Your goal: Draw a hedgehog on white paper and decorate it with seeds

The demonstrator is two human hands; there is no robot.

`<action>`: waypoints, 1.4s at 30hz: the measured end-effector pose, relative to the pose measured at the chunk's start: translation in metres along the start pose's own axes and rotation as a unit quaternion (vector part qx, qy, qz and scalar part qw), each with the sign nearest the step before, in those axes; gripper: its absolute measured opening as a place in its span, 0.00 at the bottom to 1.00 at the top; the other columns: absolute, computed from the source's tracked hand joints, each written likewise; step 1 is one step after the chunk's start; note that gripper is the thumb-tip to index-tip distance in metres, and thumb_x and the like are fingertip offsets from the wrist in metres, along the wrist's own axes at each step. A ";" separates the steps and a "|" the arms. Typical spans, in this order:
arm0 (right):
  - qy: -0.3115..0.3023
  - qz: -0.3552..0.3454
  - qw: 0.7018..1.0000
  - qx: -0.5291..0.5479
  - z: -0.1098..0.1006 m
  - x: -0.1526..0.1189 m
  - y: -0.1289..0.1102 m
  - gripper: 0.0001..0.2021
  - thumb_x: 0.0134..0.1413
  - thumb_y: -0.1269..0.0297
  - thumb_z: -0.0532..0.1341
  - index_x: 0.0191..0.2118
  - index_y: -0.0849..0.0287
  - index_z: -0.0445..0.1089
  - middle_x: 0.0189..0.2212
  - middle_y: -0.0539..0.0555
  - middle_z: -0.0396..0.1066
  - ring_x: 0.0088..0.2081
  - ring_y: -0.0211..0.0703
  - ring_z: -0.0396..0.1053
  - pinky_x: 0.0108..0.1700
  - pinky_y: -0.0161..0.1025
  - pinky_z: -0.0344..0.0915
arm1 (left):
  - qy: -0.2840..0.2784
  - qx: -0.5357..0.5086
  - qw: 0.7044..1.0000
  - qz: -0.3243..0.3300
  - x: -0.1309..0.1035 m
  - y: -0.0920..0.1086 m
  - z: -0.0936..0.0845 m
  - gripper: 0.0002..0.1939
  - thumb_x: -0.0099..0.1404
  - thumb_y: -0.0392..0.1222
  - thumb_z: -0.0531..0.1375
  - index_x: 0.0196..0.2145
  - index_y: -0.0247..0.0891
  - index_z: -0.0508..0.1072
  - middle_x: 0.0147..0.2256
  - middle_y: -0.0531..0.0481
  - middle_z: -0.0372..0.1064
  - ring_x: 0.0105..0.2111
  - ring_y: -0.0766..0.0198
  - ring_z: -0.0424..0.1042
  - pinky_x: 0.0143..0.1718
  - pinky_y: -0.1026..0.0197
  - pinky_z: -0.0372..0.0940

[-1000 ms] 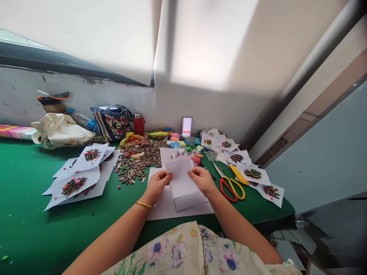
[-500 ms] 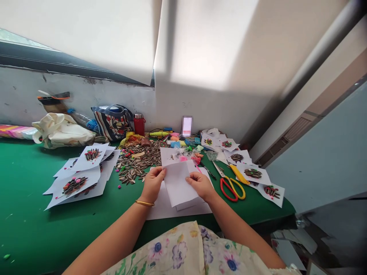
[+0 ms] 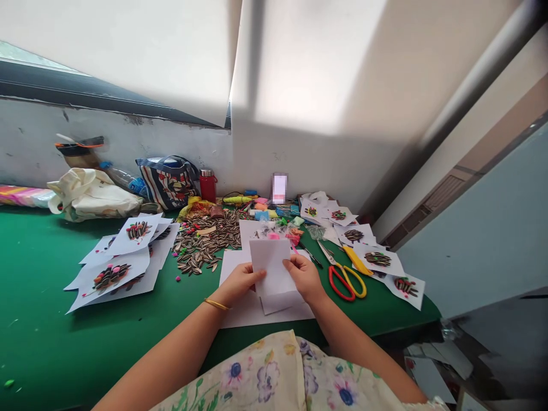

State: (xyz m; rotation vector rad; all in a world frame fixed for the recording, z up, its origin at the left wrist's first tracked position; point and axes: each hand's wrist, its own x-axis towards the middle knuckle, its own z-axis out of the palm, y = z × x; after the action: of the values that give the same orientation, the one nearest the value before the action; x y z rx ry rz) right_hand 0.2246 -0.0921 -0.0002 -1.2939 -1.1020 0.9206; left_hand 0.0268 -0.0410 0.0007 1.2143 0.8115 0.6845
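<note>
A: What are the hands holding?

B: One white paper (image 3: 271,260). The left hand (image 3: 242,282) has its fingers (image 3: 258,276) closed on the left edge, thumb on top; the right hand (image 3: 305,277) pinches the right edge, a little higher up.

A: So the paper sits between both sets of fingers. And beneath them?

B: More white sheets (image 3: 235,317), flat on the green tabletop (image 3: 180,325).

A: What's past the fingertips?

B: Some small pink stuff (image 3: 273,235), too small to make out, and farther off a phone-like screen (image 3: 279,189), upright.

A: Left of the left fingers?

B: A spread of striped seeds (image 3: 209,240), then overlapping decorated cards (image 3: 137,235) well apart from the hand.

A: Right of the right fingers?

B: A black pen (image 3: 311,256), nearest, then scissors (image 3: 338,273) with one red and one yellow handle, a yellow tool (image 3: 357,261) beside them, and more seed-covered cards (image 3: 377,258) beyond.
</note>
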 end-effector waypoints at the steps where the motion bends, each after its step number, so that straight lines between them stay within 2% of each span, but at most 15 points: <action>1: 0.006 -0.014 1.000 -0.008 0.000 0.000 -0.001 0.17 0.49 0.47 0.65 0.32 0.58 0.72 0.25 0.50 0.67 0.26 0.39 0.61 0.29 0.36 0.59 | 0.017 0.015 1.000 0.002 0.001 -0.001 0.000 0.24 0.48 0.57 0.69 0.32 0.31 0.78 0.22 0.50 0.69 0.19 0.68 0.64 0.20 0.66 0.57; 5: 0.025 -0.050 0.998 -0.034 0.002 -0.002 -0.003 0.17 0.51 0.47 0.63 0.30 0.58 0.71 0.24 0.49 0.64 0.26 0.39 0.59 0.29 0.36 0.57 | 0.075 0.030 0.997 0.018 0.004 -0.002 -0.002 0.23 0.49 0.59 0.67 0.27 0.32 0.76 0.17 0.54 0.63 0.16 0.70 0.58 0.16 0.67 0.52; 12: 0.081 -0.080 0.992 -0.058 0.004 -0.004 -0.007 0.17 0.54 0.46 0.61 0.31 0.57 0.70 0.26 0.50 0.66 0.28 0.40 0.59 0.30 0.37 0.57 | 0.086 0.022 0.995 0.039 0.001 0.004 0.002 0.20 0.50 0.56 0.66 0.30 0.35 0.76 0.23 0.52 0.68 0.20 0.67 0.66 0.21 0.65 0.60; 16: 0.079 -0.081 0.992 -0.061 0.004 -0.006 -0.007 0.16 0.55 0.47 0.60 0.31 0.56 0.70 0.25 0.50 0.65 0.28 0.41 0.59 0.31 0.37 0.57 | 0.142 0.060 0.986 0.059 0.004 0.001 -0.001 0.18 0.52 0.56 0.64 0.26 0.36 0.73 0.13 0.57 0.60 0.14 0.69 0.58 0.18 0.66 0.53; 18: 0.085 -0.082 0.991 -0.058 0.004 -0.008 -0.007 0.15 0.56 0.48 0.60 0.32 0.56 0.70 0.24 0.49 0.64 0.27 0.40 0.59 0.31 0.37 0.57 | 0.161 0.077 0.981 0.075 0.004 0.000 -0.003 0.18 0.52 0.56 0.65 0.23 0.37 0.73 0.13 0.57 0.60 0.15 0.68 0.59 0.19 0.66 0.53; 20: 0.087 -0.085 0.992 -0.045 0.005 -0.009 -0.006 0.14 0.56 0.49 0.60 0.32 0.56 0.70 0.24 0.49 0.64 0.27 0.40 0.59 0.31 0.37 0.57 | 0.169 0.086 0.977 0.094 0.004 0.000 -0.004 0.18 0.52 0.56 0.65 0.23 0.37 0.75 0.17 0.54 0.67 0.19 0.65 0.64 0.22 0.65 0.57; 24: 0.050 -0.068 0.996 -0.021 0.009 -0.010 -0.001 0.14 0.55 0.51 0.61 0.29 0.56 0.68 0.23 0.48 0.63 0.26 0.39 0.60 0.31 0.37 0.59 | 0.136 0.036 0.980 0.141 0.001 0.003 -0.002 0.19 0.55 0.56 0.65 0.35 0.37 0.79 0.34 0.46 0.77 0.34 0.57 0.73 0.35 0.60 0.65; 27: 0.013 -0.049 0.998 -0.029 0.011 -0.010 0.002 0.12 0.56 0.53 0.61 0.30 0.57 0.68 0.24 0.50 0.67 0.29 0.42 0.65 0.34 0.38 0.63 | 0.166 0.034 0.970 0.175 -0.003 0.005 -0.002 0.18 0.59 0.54 0.63 0.37 0.37 0.80 0.36 0.45 0.77 0.35 0.56 0.73 0.36 0.59 0.65; 29: 0.032 -0.083 0.994 -0.067 0.009 -0.010 -0.001 0.11 0.56 0.55 0.60 0.39 0.57 0.69 0.31 0.53 0.71 0.35 0.45 0.69 0.38 0.41 0.66 | 0.206 0.089 0.951 0.211 -0.005 0.006 -0.003 0.16 0.61 0.52 0.61 0.36 0.38 0.80 0.35 0.46 0.77 0.35 0.56 0.72 0.36 0.60 0.65; 31: 0.093 -0.173 0.967 -0.161 0.004 -0.011 -0.012 0.20 0.56 0.57 0.60 0.53 0.56 0.64 0.45 0.58 0.71 0.45 0.50 0.69 0.45 0.45 0.66 | 0.233 0.172 0.922 0.258 -0.008 0.006 -0.004 0.13 0.63 0.49 0.60 0.36 0.39 0.80 0.34 0.46 0.77 0.35 0.56 0.73 0.37 0.59 0.64; 34: 0.129 -0.350 0.853 -0.365 0.000 -0.016 -0.040 0.26 0.58 0.61 0.61 0.62 0.53 0.58 0.59 0.62 0.62 0.60 0.56 0.58 0.58 0.53 0.56 | 0.204 0.313 0.868 0.326 -0.013 0.004 -0.001 0.11 0.67 0.43 0.56 0.40 0.41 0.78 0.35 0.46 0.76 0.36 0.58 0.73 0.39 0.58 0.64; 36: 0.056 -0.415 0.777 -0.469 0.002 -0.020 -0.057 0.22 0.59 0.63 0.61 0.59 0.45 0.63 0.57 0.55 0.65 0.60 0.54 0.58 0.63 0.55 0.45 | 0.164 0.388 0.832 0.361 -0.016 0.002 0.003 0.12 0.68 0.40 0.54 0.43 0.42 0.77 0.35 0.46 0.76 0.36 0.58 0.72 0.40 0.58 0.65; 37: 0.015 -0.424 0.755 -0.500 0.005 -0.022 -0.063 0.18 0.61 0.65 0.60 0.56 0.44 0.66 0.54 0.52 0.70 0.58 0.51 0.60 0.64 0.54 0.40 | 0.152 0.414 0.816 0.373 -0.017 0.001 0.005 0.13 0.68 0.39 0.53 0.44 0.42 0.77 0.35 0.46 0.75 0.36 0.59 0.72 0.39 0.58 0.65; 39: -0.026 -0.417 0.736 -0.532 0.012 -0.024 -0.071 0.11 0.63 0.67 0.58 0.47 0.44 0.71 0.42 0.48 0.76 0.51 0.45 0.65 0.64 0.52 0.36 | 0.148 0.447 0.791 0.391 -0.019 0.000 0.007 0.13 0.69 0.38 0.53 0.44 0.41 0.76 0.34 0.45 0.75 0.35 0.59 0.72 0.38 0.58 0.65; 42: -0.037 -0.395 0.736 -0.549 0.018 -0.024 -0.071 0.08 0.64 0.67 0.57 0.39 0.47 0.72 0.32 0.46 0.76 0.44 0.42 0.65 0.62 0.50 0.38 | 0.150 0.467 0.772 0.404 -0.019 0.000 0.005 0.12 0.69 0.38 0.53 0.43 0.41 0.76 0.33 0.45 0.75 0.34 0.59 0.73 0.37 0.59 0.66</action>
State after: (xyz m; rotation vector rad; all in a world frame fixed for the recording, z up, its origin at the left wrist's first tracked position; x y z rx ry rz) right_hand 0.1962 -0.1163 0.0676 -1.4069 -2.1704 -0.4710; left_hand 0.0207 -0.0596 0.0048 2.4914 0.9084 1.2619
